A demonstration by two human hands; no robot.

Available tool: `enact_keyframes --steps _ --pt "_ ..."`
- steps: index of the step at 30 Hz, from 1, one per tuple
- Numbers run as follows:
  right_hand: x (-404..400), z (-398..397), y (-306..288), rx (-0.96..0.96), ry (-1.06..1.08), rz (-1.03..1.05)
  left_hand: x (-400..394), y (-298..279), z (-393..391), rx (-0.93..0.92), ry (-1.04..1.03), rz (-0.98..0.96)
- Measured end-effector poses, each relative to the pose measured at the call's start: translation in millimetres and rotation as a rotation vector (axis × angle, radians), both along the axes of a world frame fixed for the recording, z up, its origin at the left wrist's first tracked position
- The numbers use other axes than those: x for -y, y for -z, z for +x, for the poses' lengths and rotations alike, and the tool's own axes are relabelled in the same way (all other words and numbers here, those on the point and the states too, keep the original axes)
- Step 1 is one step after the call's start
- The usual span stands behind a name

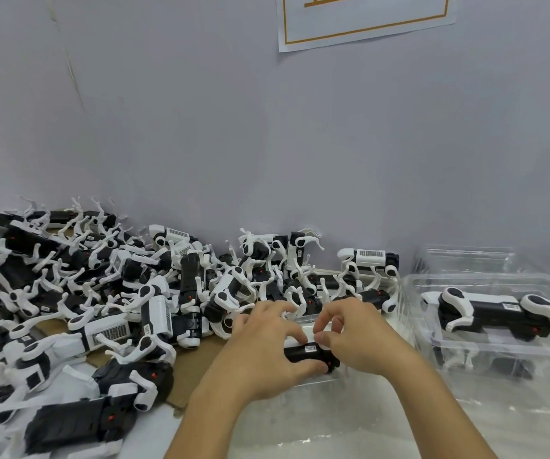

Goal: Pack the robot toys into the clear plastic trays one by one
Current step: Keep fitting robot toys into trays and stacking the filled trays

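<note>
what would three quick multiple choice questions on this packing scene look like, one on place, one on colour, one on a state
1. Where is the pile of loose toys?
A. to the left of the hands
B. to the right of the trays
C. on the floor

2. What colours are the toys?
A. red and yellow
B. black and white
C. green and blue

3. What are the two hands doing?
A. resting flat on the table
B. both gripping one toy
C. lifting an empty tray

Answers:
1 A, the heap lies on the left along the wall, while the filled tray sits on the right.
2 B, every toy shows a black body with white legs.
3 B, the left hand and right hand curl round the toy over the near tray.
</note>
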State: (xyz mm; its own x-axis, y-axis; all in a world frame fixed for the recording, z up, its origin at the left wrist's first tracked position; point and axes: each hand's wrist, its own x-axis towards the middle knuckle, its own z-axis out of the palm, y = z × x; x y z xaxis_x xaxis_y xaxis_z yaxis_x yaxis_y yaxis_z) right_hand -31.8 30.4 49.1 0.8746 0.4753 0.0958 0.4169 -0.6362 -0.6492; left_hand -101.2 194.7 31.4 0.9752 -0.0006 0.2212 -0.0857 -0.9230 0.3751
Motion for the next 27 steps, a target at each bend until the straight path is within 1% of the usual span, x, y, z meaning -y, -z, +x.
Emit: enact_keyframes --steps 7,11,18,22,24,27 --pt "-2 1 3 0.001 0.015 0.013 -2 -1 -1 -0.057 -0.06 -0.111" --pt "-2 1 4 0.002 0.013 0.008 0 -2 0 -0.067 -0.047 -0.081" --pt "-2 2 2 -0.001 -0.001 -0.02 -5 -4 -4 -0.082 -0.018 -0.086" --pt "-2 2 1 -0.01 -0.015 -0.01 -8 -10 -7 -0.05 0.003 -0.138" --pt "-1 2 2 -0.008 -0.017 -0.007 -8 -13 -10 -0.105 0.002 -0.123" --pt "-1 3 2 -0.012 -0.014 0.006 -5 -12 -14 -0.27 0.009 -0.041"
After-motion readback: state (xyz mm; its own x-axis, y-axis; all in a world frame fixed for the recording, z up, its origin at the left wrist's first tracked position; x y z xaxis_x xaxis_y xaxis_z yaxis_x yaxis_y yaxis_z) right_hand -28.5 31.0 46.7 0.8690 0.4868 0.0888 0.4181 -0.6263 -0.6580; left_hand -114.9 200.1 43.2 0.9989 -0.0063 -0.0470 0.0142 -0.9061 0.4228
